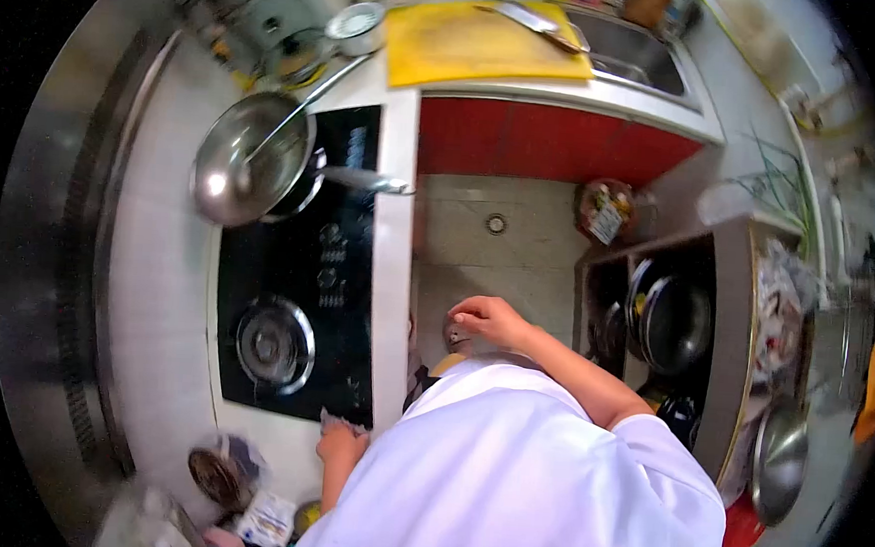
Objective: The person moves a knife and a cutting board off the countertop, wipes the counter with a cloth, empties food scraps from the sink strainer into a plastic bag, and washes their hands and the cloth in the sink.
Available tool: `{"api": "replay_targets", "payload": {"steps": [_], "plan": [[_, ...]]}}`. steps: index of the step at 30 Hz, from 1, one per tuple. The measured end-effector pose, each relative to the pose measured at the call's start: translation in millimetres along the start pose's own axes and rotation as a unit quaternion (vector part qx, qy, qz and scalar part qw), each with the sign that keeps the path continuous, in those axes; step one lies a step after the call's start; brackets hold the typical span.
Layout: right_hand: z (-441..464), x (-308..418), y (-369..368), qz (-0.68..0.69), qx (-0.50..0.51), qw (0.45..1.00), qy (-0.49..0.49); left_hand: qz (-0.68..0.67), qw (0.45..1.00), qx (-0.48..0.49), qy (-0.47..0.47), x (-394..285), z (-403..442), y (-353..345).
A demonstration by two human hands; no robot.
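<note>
At the near edge of the black glass cooktop [303,255], my left hand [342,440] is closed on a greyish cloth [333,419] and rests by the white counter. My right hand [490,319] hangs in front of my body over the floor, fingers loosely bent and apart, with nothing visible in it. A steel wok [225,175] sits on the far burner, a ladle [307,105] leaning in it, its handle [363,180] pointing toward the counter edge. Closer to my left hand is the bare near burner [275,344].
A yellow cutting board [461,49] with a knife [528,18] lies on the far counter beside the sink [631,60]. To the right, a shelf unit [730,322] holds dark pans [677,326]. A bag of goods [605,209] stands on the floor.
</note>
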State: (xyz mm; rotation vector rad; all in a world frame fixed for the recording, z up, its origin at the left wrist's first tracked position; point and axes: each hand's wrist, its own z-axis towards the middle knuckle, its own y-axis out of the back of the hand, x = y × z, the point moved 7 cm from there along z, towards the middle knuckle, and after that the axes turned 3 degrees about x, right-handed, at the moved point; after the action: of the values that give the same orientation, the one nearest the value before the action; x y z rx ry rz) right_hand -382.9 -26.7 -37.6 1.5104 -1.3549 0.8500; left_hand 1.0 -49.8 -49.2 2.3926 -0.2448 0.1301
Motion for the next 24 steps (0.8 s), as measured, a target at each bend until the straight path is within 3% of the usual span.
{"api": "replay_targets", "payload": {"steps": [1,2,3,5,8,11,13,15,17,20,24], "plan": [[-1,1,-11,0.015,-0.023,1.000,0.003,0.058,0.991,0.121,0.023,12,-14,16],[-3,2,-22,0.030,-0.043,0.999,0.005,0.094,0.993,0.071,0.017,14,-29,47],[-3,-23,83,-0.025,-0.097,0.995,-0.003,0.076,0.994,0.056,-0.057,-98,8,49],[-7,-43,81,0.054,-0.103,0.990,-0.086,-0.008,0.977,-0.050,-0.206,-118,-4,85],[-2,-48,92,0.058,-0.137,0.980,-0.132,0.007,0.965,-0.075,-0.253,-144,-1,118],[-6,-58,143,0.049,-0.212,0.969,-0.114,0.028,0.953,-0.067,-0.295,-187,2,131],[-3,-80,184,0.235,-0.284,0.929,-0.019,0.111,0.933,-0.062,-0.335,-208,4,130],[4,-105,243,0.290,-0.352,0.889,0.030,0.110,0.930,-0.049,-0.347,-230,9,133],[10,-136,305,0.255,-0.397,0.882,-0.019,0.108,0.930,-0.030,-0.351,-251,6,135],[30,-169,390,0.315,-0.467,0.823,-0.068,0.121,0.952,-0.007,-0.281,-280,3,147],[72,-204,484,0.357,-0.517,0.771,-0.101,0.107,0.956,0.038,-0.270,-336,-9,158]]}}
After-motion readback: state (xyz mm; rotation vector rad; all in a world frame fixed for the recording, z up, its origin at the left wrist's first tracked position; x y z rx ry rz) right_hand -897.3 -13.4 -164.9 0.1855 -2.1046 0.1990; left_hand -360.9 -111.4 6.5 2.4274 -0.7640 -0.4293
